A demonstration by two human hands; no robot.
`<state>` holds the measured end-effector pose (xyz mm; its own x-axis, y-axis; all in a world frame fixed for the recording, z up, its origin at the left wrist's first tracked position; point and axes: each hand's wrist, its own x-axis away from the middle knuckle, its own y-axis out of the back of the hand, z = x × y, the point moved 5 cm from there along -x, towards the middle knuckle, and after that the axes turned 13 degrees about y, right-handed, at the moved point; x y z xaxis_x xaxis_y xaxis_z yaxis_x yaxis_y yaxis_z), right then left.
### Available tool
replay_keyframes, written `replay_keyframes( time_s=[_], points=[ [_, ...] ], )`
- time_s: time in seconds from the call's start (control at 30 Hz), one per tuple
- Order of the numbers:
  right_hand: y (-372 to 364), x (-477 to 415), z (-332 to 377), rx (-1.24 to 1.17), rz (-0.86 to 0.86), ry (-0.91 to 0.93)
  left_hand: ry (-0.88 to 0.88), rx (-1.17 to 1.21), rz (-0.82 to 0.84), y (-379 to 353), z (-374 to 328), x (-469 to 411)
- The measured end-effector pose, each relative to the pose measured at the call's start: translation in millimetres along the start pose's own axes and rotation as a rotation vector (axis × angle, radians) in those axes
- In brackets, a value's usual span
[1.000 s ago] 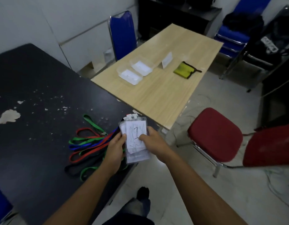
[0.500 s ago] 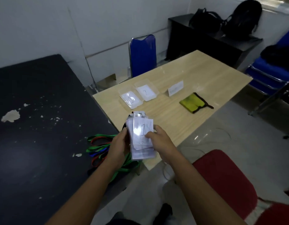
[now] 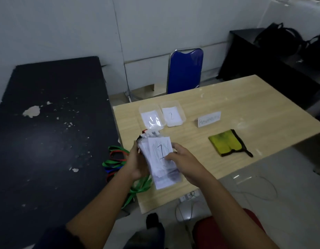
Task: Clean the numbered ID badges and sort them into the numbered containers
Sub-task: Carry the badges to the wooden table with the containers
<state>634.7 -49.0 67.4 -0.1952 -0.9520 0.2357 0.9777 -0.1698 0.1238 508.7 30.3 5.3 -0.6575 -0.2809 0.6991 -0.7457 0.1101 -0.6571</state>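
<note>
- While the black desk (image 3: 47,141) fills the left side, a wooden desk (image 3: 236,101) stands just beside it on the right.
- Both hands hold a stack of ID badges (image 3: 161,151) above the wooden desk's near left corner. The left hand (image 3: 135,162) grips the stack's left edge, and the right hand (image 3: 186,162) pinches the front card, marked 1.
- Coloured lanyards (image 3: 116,159) trail from the stack over the black desk's right edge.
- A yellow cloth (image 3: 225,142) lies right of the hands.
- Two clear containers sit side by side beyond the stack: the left container (image 3: 140,112) has an unreadable number, and the right container (image 3: 182,115) shows 2.
</note>
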Motion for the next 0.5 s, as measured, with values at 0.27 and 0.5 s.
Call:
replay_keyframes(
  time_s=[0.27, 0.5],
  points=[
    [23.3, -31.9, -20.9, 0.075, 0.164, -0.05, -0.015, 0.349, -0.098, -7.7, -95.2, -21.2],
    [16.6, -67.4, -29.4, 0.057, 0.235, -0.029, -0.161, 0.108, -0.088, -10.5, -160.0, -28.9]
  ],
)
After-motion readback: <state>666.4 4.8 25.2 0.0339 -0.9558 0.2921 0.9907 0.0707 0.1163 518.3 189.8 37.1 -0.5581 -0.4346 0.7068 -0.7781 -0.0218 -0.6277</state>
